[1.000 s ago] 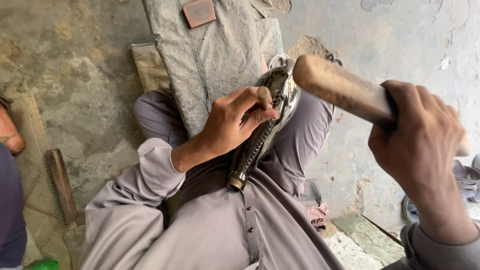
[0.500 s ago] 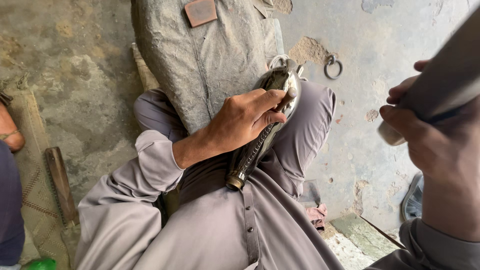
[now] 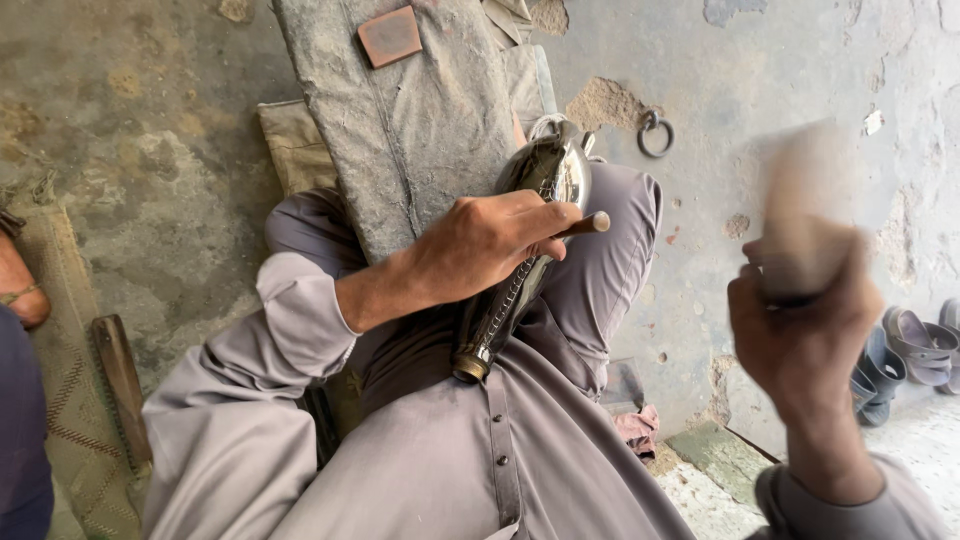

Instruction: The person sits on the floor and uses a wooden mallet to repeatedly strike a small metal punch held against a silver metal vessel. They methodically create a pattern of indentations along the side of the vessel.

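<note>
Sitting cross-legged on the concrete floor (image 3: 150, 150), you have a shiny metal piece (image 3: 545, 185) with an engraved stem propped on your lap, its broad end leaning against a grey padded board (image 3: 420, 130) and its narrow brass-coloured end pointing toward your body. Your left hand (image 3: 490, 245) lies over the piece, fingers curled together and pinching a thin punch (image 3: 588, 224), whose pale blunt end sticks out past your knuckles to the right. Your right hand (image 3: 805, 330) is raised well apart from the piece, fingers wrapped tight round a wooden mallet (image 3: 805, 215); the mallet is blurred, so its exact shape cannot be told. A small reddish square block (image 3: 390, 35) rests on the upper part of the board. A metal ring (image 3: 655, 133) lies on the floor just right of the board. Grey sandals (image 3: 915, 350) sit at the right edge. A wooden handle (image 3: 122, 385) lies on a woven mat (image 3: 70, 430) at your left, near another person's foot (image 3: 20, 290).
</note>
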`<state>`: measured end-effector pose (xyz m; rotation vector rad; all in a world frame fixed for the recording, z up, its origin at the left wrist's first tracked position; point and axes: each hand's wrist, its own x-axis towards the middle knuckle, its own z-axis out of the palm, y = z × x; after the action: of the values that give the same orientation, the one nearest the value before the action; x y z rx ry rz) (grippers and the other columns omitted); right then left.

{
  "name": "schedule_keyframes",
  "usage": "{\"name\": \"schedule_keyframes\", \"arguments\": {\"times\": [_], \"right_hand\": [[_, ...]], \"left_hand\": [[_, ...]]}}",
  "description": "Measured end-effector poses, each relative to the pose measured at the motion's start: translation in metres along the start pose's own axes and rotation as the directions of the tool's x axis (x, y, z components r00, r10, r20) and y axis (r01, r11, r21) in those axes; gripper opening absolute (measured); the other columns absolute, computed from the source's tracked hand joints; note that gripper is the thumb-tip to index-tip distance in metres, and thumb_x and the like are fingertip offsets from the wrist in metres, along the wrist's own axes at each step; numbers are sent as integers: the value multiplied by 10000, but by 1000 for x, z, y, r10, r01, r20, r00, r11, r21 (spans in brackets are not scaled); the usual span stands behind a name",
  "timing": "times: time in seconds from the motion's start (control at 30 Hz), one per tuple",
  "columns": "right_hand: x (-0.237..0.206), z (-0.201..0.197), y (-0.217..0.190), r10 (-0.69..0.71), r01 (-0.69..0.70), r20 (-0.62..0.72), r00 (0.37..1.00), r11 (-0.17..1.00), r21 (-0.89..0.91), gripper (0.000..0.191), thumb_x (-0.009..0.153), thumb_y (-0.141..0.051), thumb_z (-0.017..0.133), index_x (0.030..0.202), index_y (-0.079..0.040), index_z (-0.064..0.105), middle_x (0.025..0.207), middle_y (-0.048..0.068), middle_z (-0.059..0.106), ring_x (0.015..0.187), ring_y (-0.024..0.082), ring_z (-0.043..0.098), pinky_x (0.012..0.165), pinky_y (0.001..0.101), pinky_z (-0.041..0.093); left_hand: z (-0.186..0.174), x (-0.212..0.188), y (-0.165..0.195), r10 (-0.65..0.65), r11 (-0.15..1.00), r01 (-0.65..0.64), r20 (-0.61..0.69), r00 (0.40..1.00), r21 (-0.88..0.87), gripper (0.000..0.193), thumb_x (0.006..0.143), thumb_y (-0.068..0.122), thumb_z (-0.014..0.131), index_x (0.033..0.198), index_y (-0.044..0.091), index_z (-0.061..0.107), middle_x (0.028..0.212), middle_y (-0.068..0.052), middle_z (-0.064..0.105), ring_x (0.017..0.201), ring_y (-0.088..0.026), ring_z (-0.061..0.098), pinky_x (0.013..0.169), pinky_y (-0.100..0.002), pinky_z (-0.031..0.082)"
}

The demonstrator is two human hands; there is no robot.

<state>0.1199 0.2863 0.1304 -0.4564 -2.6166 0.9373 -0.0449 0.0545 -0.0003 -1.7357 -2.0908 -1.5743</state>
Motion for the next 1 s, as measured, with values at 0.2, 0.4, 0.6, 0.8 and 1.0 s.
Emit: {"name": "schedule_keyframes", "arguments": {"times": [0.2, 0.4, 0.6, 0.8, 1.0], "right_hand": [[-45, 26, 18, 180, -129, -237, 955, 968, 216, 342, 830, -141, 715, 1116, -100, 533, 932, -2, 714, 797, 111, 717, 666, 309, 590], [-79, 56, 38, -23, 186, -543, 839, 951, 247, 429, 896, -110, 750, 1231, -123, 482, 1060, 20, 650, 969, 152, 652, 860, 367, 542], [-88, 63, 56, -95, 257, -643, 760, 952, 164, 396, 979, -146, 773, 1248, -103, 485, 1067, 56, 667, 1034, 212, 631, 990, 405, 478], [-84, 42, 66, -259, 121, -178, 949, 825, -551, 338, 910, 9, 696, 1233, -24, 604, 1025, 147, 668, 932, 317, 663, 884, 440, 491], [-69, 41, 55, -147, 83, -102, 984, 881, -466, 495, 866, 43, 637, 1353, -30, 587, 1125, 198, 679, 986, 370, 684, 846, 449, 542]], "left_hand": [[-5, 13, -11, 201, 978, -206, 152, 968, 15, 186, 1043, 121, 660, 1207, 148, 576, 865, -11, 656, 783, -148, 720, 602, -240, 619], [-19, 20, -7, 363, 922, -383, 230, 903, 48, 179, 993, 150, 663, 1155, 189, 600, 748, 3, 542, 640, -138, 634, 545, -266, 590], [-17, 16, -1, 431, 849, -491, 280, 858, 196, 116, 1019, 100, 603, 1103, 177, 579, 742, 11, 509, 627, -105, 613, 527, -252, 579], [-21, 5, -18, 350, 926, -347, -10, 937, -145, 135, 1096, 34, 571, 1219, 91, 564, 1062, -36, 716, 892, -129, 736, 710, -200, 654], [-18, -9, -24, -121, 967, 103, -62, 991, -232, 274, 1001, 309, 701, 1094, 93, 559, 924, -32, 700, 821, -129, 767, 707, -252, 676]]}}
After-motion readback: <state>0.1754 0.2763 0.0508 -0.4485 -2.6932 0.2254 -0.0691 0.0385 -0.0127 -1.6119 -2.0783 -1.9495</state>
